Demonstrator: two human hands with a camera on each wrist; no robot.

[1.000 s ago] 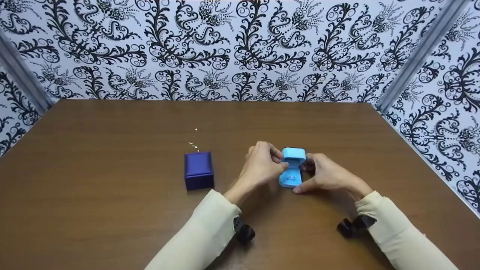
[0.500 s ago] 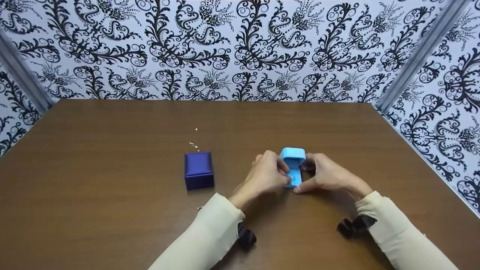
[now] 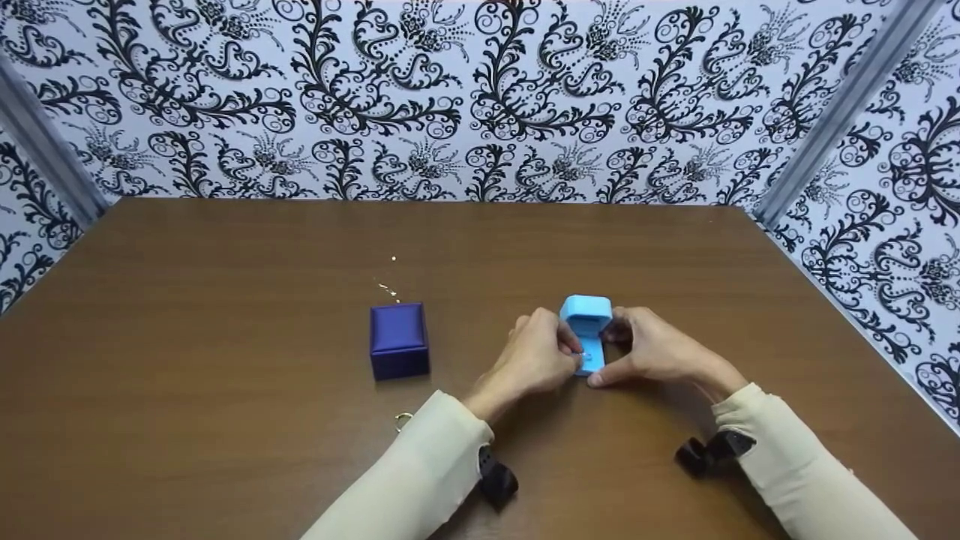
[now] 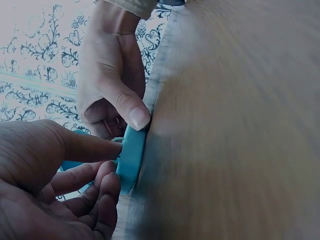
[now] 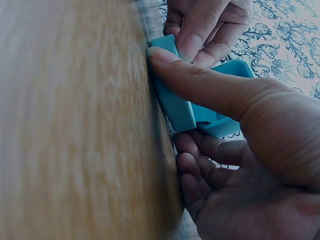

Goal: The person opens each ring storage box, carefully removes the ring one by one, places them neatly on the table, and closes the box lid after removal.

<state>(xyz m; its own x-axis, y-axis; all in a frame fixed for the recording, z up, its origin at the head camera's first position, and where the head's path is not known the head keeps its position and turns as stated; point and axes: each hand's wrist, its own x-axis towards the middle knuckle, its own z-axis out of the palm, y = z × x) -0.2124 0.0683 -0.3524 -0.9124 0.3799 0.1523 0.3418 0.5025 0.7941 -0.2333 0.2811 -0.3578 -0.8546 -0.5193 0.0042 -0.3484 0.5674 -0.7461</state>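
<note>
From the head camera, a light blue box [image 3: 586,330] stands open on the brown table [image 3: 225,420], its lid upright at the back. The left hand [image 3: 541,358] is at the box's left side with curled fingers reaching into the open base, where a small ring shows only faintly. The right hand [image 3: 654,351] grips the box from the right, thumb along the front edge of the base. A dark blue box [image 3: 398,339], closed, sits well to the left of the light blue box. A thin chain [image 3: 388,289] lies just behind the dark blue box, and a small ring [image 3: 403,421] lies in front of it, beside the left sleeve [image 3: 420,472].

In the left wrist camera, the left hand [image 4: 55,185] pinches at the light blue box [image 4: 131,159], thumb and curled fingertips touching its base. The right hand [image 4: 112,80] presses its thumb on the same base from the other side.

In the right wrist camera, the right hand [image 5: 240,150] holds the light blue box [image 5: 180,107], thumb stretched along the base and fingers curled behind it. The left hand [image 5: 205,27] pinches the box's far end.
</note>
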